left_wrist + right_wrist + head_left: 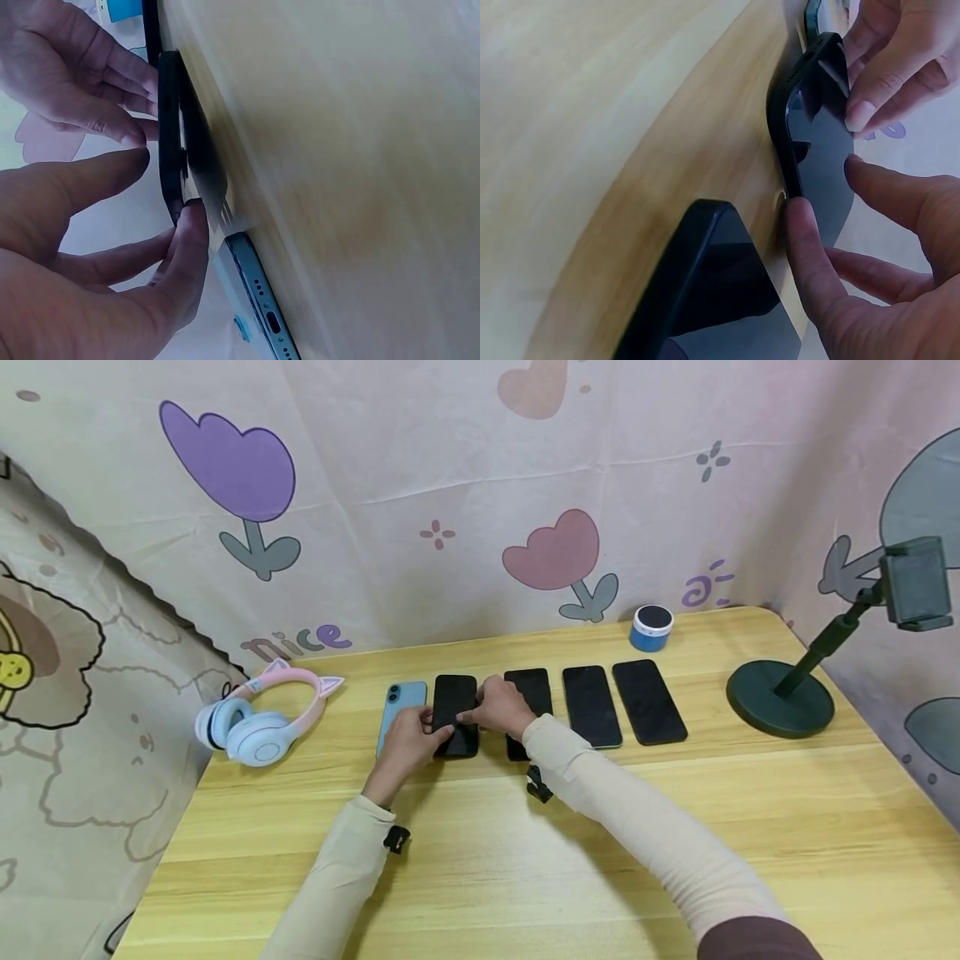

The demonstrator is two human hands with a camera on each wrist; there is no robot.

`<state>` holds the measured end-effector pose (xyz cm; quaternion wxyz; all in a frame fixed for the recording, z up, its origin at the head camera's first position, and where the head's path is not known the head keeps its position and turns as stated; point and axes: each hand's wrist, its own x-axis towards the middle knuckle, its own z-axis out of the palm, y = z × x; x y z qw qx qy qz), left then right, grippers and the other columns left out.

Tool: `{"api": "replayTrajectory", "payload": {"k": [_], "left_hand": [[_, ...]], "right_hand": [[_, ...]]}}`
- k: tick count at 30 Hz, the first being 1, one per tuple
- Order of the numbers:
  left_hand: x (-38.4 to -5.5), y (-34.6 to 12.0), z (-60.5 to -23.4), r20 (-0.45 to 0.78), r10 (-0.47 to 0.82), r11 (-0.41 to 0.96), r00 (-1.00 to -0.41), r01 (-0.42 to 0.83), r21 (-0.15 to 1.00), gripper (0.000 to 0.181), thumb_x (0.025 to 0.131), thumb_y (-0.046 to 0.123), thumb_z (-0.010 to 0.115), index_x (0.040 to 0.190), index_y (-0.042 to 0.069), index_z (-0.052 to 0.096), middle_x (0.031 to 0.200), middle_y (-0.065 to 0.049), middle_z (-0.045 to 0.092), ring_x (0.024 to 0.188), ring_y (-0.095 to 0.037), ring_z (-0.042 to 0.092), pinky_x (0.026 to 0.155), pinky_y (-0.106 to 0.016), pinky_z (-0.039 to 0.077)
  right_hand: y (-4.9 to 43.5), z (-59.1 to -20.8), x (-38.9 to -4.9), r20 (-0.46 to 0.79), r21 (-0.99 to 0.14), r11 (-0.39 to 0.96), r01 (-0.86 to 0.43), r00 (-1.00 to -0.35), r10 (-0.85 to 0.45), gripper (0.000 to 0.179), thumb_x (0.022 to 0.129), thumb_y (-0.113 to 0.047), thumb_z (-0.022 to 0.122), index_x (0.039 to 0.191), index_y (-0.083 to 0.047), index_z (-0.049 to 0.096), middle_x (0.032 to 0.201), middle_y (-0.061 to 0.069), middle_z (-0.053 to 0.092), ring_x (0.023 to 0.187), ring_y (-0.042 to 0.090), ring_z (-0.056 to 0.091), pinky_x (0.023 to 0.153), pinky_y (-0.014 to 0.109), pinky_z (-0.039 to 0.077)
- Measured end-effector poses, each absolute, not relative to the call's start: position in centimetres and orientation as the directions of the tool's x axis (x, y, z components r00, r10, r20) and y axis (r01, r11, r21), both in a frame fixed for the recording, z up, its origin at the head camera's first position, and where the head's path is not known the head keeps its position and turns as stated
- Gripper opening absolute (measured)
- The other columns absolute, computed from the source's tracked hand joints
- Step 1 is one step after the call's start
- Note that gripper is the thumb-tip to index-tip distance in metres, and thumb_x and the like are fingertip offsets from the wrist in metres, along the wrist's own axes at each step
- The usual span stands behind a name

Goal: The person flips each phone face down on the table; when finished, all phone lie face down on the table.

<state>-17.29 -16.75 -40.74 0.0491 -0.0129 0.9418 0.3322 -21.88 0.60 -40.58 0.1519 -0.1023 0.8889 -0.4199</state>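
Note:
A black smartphone (pixel 454 691) lies screen up between my two hands. My left hand (pixel 407 740) pinches its left edge, thumb over the screen and fingers at the side. On the opposite edge, my right hand (pixel 504 705) grips it with thumb and fingers. In the left wrist view the phone's edge (pixel 169 112) appears tilted, with a gap showing beneath it. A light blue smartphone (pixel 403 695), back up with its camera lenses at the top, lies just left and is partly covered by my left hand. Another black phone (pixel 531 683) sits partly under my right wrist.
Two more dark phones (pixel 592 706) (pixel 649 702) continue the row rightward. Cat-ear headphones (pixel 262 737) lie at the left, a small blue speaker (pixel 650 631) stands behind, and a dark green phone stand (pixel 780 714) rises at the right. A patterned curtain (pixel 450 468) hangs behind the wooden table (pixel 465 877).

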Motion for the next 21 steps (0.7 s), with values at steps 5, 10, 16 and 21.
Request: {"api": "replayTrajectory", "payload": {"k": [5,10,16,21], "left_hand": [[-17.25,-17.0,-40.75,-0.1,-0.009,0.749,-0.995,-0.073,0.659,0.051,0.095,0.018,0.073,0.136,-0.008,0.057,0.119,-0.021,0.067,0.104,-0.029,0.064,0.09,-0.044,0.052],[-17.14,-17.25,-40.56,-0.107,-0.016,0.698,-0.994,-0.088,0.711,0.049,0.097,0.017,0.07,0.136,-0.008,0.056,0.12,-0.021,0.066,0.106,-0.031,0.064,0.089,-0.043,0.053],[-17.1,-17.54,-40.47,-0.12,-0.028,0.645,-0.992,-0.11,0.757,0.048,0.099,0.017,0.066,0.139,-0.006,0.055,0.125,-0.02,0.062,0.112,-0.031,0.061,0.088,-0.04,0.054],[-17.06,-17.64,-40.32,-0.099,-0.034,0.606,-0.994,-0.099,0.789,0.044,0.1,0.014,0.065,0.138,-0.005,0.057,0.125,-0.02,0.062,0.113,-0.033,0.061,0.086,-0.04,0.055]], "right_hand": [[0.57,-40.5,-21.63,-0.192,-0.802,0.596,-0.03,-0.933,-0.306,0.035,0.093,-0.028,0.077,0.08,0.005,0.075,0.059,0.009,0.062,0.051,0.022,0.057,0.046,0.027,0.036],[0.55,-40.56,-21.43,-0.188,-0.822,0.569,-0.013,-0.937,-0.294,0.037,0.094,-0.031,0.076,0.096,0.006,0.075,0.08,0.017,0.073,0.07,0.028,0.07,0.056,0.031,0.048],[0.38,-40.68,-21.3,-0.187,-0.843,0.537,0.008,-0.942,-0.279,0.055,0.092,-0.036,0.076,0.125,0.007,0.067,0.098,0.016,0.073,0.078,0.024,0.072,0.082,0.041,0.058],[0.27,-40.66,-21.28,-0.198,-0.859,0.511,0.027,-0.938,-0.283,0.052,0.093,-0.04,0.075,0.115,0.007,0.071,0.086,0.017,0.073,0.075,0.028,0.071,0.062,0.031,0.051]]}}
